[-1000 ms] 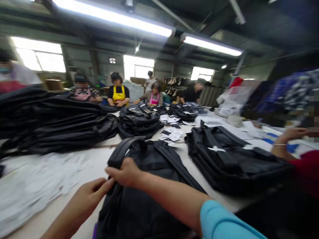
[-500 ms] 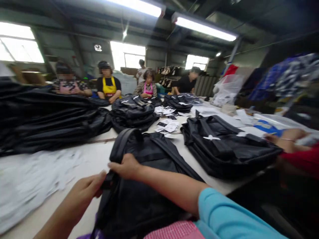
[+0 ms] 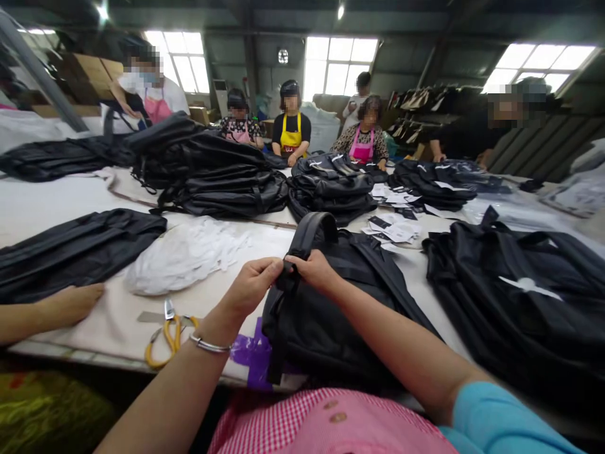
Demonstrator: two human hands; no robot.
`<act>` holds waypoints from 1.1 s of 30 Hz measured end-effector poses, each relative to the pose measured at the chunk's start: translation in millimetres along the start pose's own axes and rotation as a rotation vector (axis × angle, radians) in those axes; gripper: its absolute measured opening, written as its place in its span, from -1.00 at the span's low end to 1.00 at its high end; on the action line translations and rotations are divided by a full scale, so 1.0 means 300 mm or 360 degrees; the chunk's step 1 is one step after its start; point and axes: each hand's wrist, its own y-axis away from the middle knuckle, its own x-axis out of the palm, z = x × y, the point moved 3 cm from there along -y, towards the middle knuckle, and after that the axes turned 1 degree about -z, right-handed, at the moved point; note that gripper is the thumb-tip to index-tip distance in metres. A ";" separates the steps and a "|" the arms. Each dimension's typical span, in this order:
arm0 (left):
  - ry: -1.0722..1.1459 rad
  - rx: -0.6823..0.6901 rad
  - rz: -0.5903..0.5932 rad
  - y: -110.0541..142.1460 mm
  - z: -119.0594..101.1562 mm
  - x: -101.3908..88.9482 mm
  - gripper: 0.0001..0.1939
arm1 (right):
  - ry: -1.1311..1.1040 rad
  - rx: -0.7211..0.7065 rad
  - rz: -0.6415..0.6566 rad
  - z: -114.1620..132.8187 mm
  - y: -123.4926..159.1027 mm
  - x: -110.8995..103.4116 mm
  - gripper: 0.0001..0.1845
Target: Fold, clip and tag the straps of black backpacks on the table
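Observation:
A black backpack [image 3: 331, 334] lies on the table right in front of me, its straps facing up. My left hand [image 3: 255, 284] pinches the left shoulder strap [image 3: 302, 236] near its dark buckle. Close against it, my right hand [image 3: 314, 268] grips the same strap between thumb and fingers. The second shoulder strap [image 3: 387, 274] lies flat along the bag's right side. Exactly what small part sits between my fingertips is hidden.
Yellow-handled scissors [image 3: 170, 334] and a pile of white strips [image 3: 182, 255] lie to the left. A co-worker's hand [image 3: 70, 306] rests by another black bag [image 3: 70, 252]. Stacked backpacks [image 3: 524, 284] stand on the right, with paper tags [image 3: 394, 227] behind mine. Several people work across the table.
My view has swung left, bringing the scissors and the neighbour's hand into sight. Both hands stay on the strap and are now closer together.

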 end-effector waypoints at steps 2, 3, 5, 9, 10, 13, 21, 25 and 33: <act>0.0064 -0.0135 -0.0130 0.009 0.053 -0.018 -0.59 | -0.0096 0.0083 -0.0057 -0.003 0.013 0.007 -0.62; 0.0046 -0.0196 -0.0173 0.016 0.077 -0.024 -0.59 | -0.0153 0.0124 -0.0078 -0.005 0.019 0.011 -0.62; -0.0039 -0.0300 -0.0174 0.037 0.115 -0.024 -0.62 | -0.0271 0.0198 -0.0119 -0.009 0.027 0.018 -0.62; -0.0023 -0.0358 -0.0022 0.078 0.139 0.011 -0.64 | -0.0368 0.0241 -0.0181 -0.007 0.030 0.025 -0.63; 0.0007 -0.0341 -0.0001 0.085 0.138 0.021 -0.62 | -0.0347 0.0216 -0.0196 -0.003 0.030 0.023 -0.63; -0.0050 -0.0308 0.0015 0.095 0.135 0.040 -0.58 | -0.0279 0.0128 -0.0233 0.009 0.034 0.018 -0.60; -0.0591 -0.0193 -0.0026 0.112 0.140 0.068 -0.66 | -0.0366 0.0167 -0.0310 0.003 0.033 0.028 -0.60; -0.0840 -0.0199 0.0044 0.118 0.157 0.092 -0.90 | -0.0528 0.0115 -0.0494 0.044 -0.013 -0.034 -0.66; -0.0891 -0.0101 0.0151 0.139 0.158 0.080 -0.80 | -0.0557 0.0020 -0.0547 0.050 -0.068 -0.158 -0.65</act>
